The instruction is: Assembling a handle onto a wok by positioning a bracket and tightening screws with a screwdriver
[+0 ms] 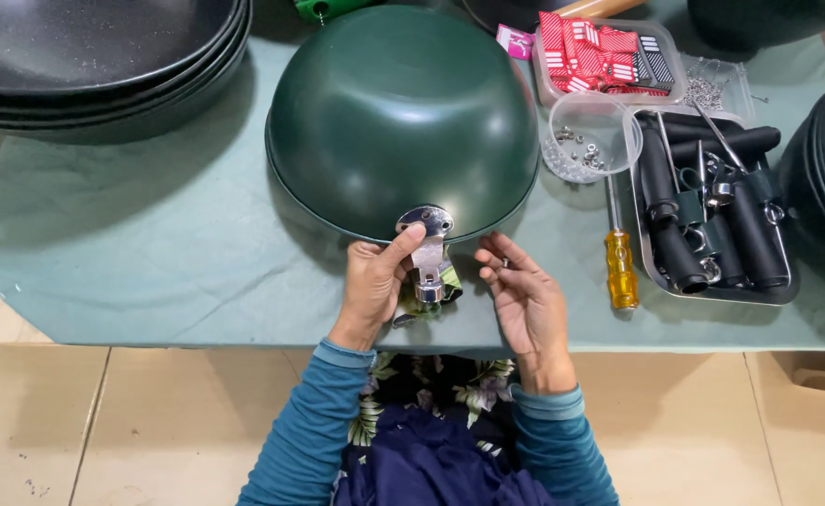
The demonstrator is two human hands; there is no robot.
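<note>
My left hand (372,281) pinches the metal handle bracket (426,245) vs. the rim of the upturned green wok (401,117), near front tabletop edge, steadying it. Right hand (523,298) hangs loose, fingers half-curled, empty. Screwdriver (620,262) w/ yellow grip lies right.

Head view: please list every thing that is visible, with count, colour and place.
upturned pan: one, dark green, table centre
metal bracket: one, silver, at the pan's near rim
table cloth: one, pale green, over the table
stacked pans: several, black, far left
screwdriver: one, yellow handle, right of the pan
round tub: one, clear, holds small screws
tray: one, metal, right, holds black handles
box: one, clear, holds red packets
left hand: thumb on the bracket
right hand: open, beside the bracket
</note>
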